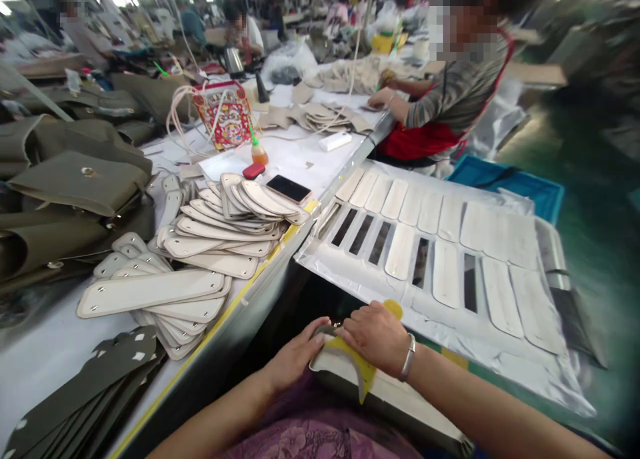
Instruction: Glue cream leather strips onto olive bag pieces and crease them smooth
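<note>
A leather bag [400,395], olive outside with a pale inner face, lies across my lap. My left hand [297,355] pinches its dark upper edge, thumb and fingers closed together. Close beside it, my right hand [377,339] is closed over the same edge, a silver bangle on its wrist. A small gold-coloured metal fitting shows between the fingertips. Under my right hand a yellow flexible piece [367,379] drapes over the pale face, and another bit of yellow shows behind the knuckles. Whether the right fingers grip the yellow piece too is hidden.
Pale strap panels [200,245] are piled on the table at left, with dark olive strips [95,392] in front and olive bags [85,179] behind. A phone [289,188] lies nearby. At right is a white sheet with pale panels [400,252]. A co-worker [450,105] sits beyond.
</note>
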{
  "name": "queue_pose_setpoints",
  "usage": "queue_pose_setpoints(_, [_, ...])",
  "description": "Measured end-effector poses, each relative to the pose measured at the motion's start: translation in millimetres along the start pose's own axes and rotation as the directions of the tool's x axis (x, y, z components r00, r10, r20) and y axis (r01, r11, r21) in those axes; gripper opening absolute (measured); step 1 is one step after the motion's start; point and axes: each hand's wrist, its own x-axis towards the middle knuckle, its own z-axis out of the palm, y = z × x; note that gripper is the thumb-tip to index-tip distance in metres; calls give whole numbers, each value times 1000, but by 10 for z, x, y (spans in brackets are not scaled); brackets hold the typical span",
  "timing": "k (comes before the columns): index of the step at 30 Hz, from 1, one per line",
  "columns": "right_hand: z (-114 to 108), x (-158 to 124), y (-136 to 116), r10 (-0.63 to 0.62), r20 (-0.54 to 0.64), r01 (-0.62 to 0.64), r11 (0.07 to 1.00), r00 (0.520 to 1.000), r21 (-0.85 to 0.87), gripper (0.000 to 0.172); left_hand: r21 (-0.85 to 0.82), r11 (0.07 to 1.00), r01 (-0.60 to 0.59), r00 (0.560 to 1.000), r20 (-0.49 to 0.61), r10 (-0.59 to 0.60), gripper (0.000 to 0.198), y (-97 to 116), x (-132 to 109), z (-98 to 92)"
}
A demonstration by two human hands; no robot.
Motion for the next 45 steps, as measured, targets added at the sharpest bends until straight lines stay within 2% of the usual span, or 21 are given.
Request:
queue_pose_setpoints(2, [-217,-188,17,181,15,-181,983,983,-26,41,29,999,-16,1000,4,16,47,33,-55,-147])
queue_pose_setpoints(4, [-416,-461,12,380,3,-380,924,925,41,41,70,998,11,1000,-12,-10,48,27,-116,-258])
queue_pose_setpoints(6, [-538,-761,-67,463,11,-455,865,886,212,37,41,996,79,996,29,-80,54,2,-164,-298])
queue_pose_setpoints(8, [-550,-1007,-249,486,60,-458,766,872,450,33,-77,987,143,981,145,-131,63,-24,-182,-270])
queue_pose_setpoints(10, [-452,-1137,-525,529,128,-457,556,839,694,30,-212,960,184,958,258,-127,67,-45,-166,-219])
queue_pose_setpoints(12, [-267,-1136,-851,575,199,-405,254,794,878,29,-316,921,229,937,327,-121,66,-64,-132,-194])
queue_pose_setpoints(14, [-36,-1032,-1173,588,263,-285,-56,765,957,34,-387,882,267,918,380,-112,64,-88,-102,-211])
queue_pose_setpoints(16, [192,-869,-1453,581,351,-194,-316,735,929,37,-442,850,289,902,422,-87,63,-118,-93,-252])
queue_pose_setpoints(18, [380,-691,-1677,600,407,-94,-483,688,871,39,-486,824,292,895,442,-56,63,-148,-103,-284])
queue_pose_setpoints(20, [511,-526,-1846,632,436,17,-580,641,814,41,-527,805,273,902,430,-25,63,-169,-123,-291])
queue_pose_setpoints(23, [608,-330,-1992,650,462,148,-661,603,736,43,-584,776,237,914,405,25,64,-176,-144,-274])
queue_pose_setpoints(25, [624,-240,-2019,626,474,175,-698,619,694,43,-608,758,236,906,419,54,66,-171,-140,-266])
queue_pose_setpoints(28, [606,-171,-1977,541,498,97,-737,678,669,40,-623,744,241,892,445,83,65,-167,-106,-262])
queue_pose_setpoints(31, [580,-165,-1898,472,551,-16,-750,689,662,41,-625,746,231,892,441,94,61,-168,-51,-238])
queue_pose_setpoints(34, [571,-188,-1831,442,547,-28,-759,710,650,42,-603,774,192,911,403,88,60,-153,3,-187])
queue_pose_setpoints(40, [579,-220,-1722,420,512,4,-776,749,631,45,-369,927,69,968,251,28,55,-71,77,-128])
queue_pose_setpoints(45, [600,-256,-1642,408,500,11,-783,764,622,41,-118,992,-43,991,124,58,50,-20,104,-71])
